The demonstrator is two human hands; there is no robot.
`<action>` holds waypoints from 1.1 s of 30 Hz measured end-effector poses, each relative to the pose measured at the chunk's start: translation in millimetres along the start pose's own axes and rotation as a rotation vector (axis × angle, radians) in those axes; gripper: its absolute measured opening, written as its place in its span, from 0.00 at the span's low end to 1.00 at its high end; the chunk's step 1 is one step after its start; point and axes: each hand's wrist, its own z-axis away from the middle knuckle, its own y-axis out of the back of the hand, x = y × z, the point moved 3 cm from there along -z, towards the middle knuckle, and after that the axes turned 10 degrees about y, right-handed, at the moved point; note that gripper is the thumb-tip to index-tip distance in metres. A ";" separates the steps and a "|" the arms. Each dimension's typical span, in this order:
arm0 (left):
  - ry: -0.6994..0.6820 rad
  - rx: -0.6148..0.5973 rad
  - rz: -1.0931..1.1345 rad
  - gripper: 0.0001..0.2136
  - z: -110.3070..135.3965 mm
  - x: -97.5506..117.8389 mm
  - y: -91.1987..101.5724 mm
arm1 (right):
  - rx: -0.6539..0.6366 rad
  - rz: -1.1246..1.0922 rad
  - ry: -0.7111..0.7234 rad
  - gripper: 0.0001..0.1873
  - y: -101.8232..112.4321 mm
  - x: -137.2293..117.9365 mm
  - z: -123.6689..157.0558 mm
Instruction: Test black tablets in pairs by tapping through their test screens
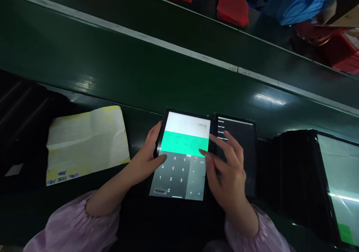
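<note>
A lit tablet [179, 169] with a calculator keypad on its screen lies tilted in front of me; a white band at its top reads what looks like "8vivi", above a bright green panel. My left hand [150, 147] grips the tablet's left edge, thumb over the screen's side and fingers at the rim. Over the right side of the screen hovers my right hand [227, 169], fingers apart, with the index fingertip at the green panel; whether it touches the glass I cannot tell. Partly behind that hand lies a second tablet [249, 162] showing a dark text menu.
On the left lies a creased pale sheet [86, 143] with yellow edges and blue marks, beside dark stacked items [25, 110]. More tablets [342, 169] are stacked at right. Beyond the green bench's pale rail [168, 46] are red pouches [232, 9] and a blue bag [297, 1].
</note>
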 end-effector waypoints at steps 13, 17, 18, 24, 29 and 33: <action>0.051 0.045 0.193 0.44 -3.8 -2.5 3.1 | -0.028 0.034 0.027 0.17 -14.1 6.9 3.9; 0.094 -0.046 0.191 0.47 -2.9 5.3 4.7 | 0.015 0.054 0.001 0.18 -10.3 13.3 3.8; 0.089 -0.034 0.202 0.46 -2.8 5.5 4.6 | 0.000 0.042 0.016 0.18 -11.2 12.3 3.6; 0.036 0.041 0.329 0.42 -0.8 1.3 -1.5 | -0.051 -0.006 0.073 0.17 -12.6 5.6 2.3; 0.114 0.051 0.375 0.43 0.5 9.8 -0.2 | 0.023 -0.001 0.016 0.16 4.9 21.3 1.4; 0.171 0.052 0.403 0.46 0.5 17.9 -0.1 | -0.008 -0.044 0.015 0.18 12.8 28.3 2.6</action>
